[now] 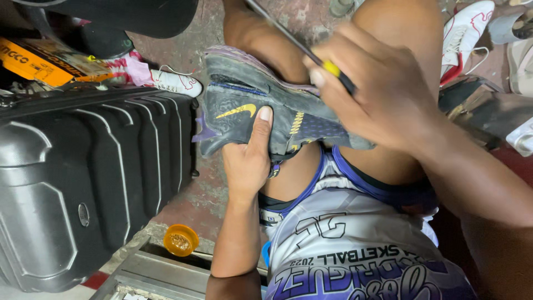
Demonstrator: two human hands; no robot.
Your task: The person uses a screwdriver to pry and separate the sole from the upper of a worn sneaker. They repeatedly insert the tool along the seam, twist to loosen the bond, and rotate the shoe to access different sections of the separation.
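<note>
I sit low over a rough concrete floor [205, 194] with faded red and grey patches. On my left lies a big black hard suitcase [83, 183] with ridges down its shell. Behind it I see a yellow and black box [33, 64] and a white sneaker with red marks [175, 82]. A small orange lid [181, 240] sits on the floor near a metal frame [161, 275] at the bottom edge. On my right more white and red shoes [463, 36] lie in a pile. The light is soft and even.
</note>
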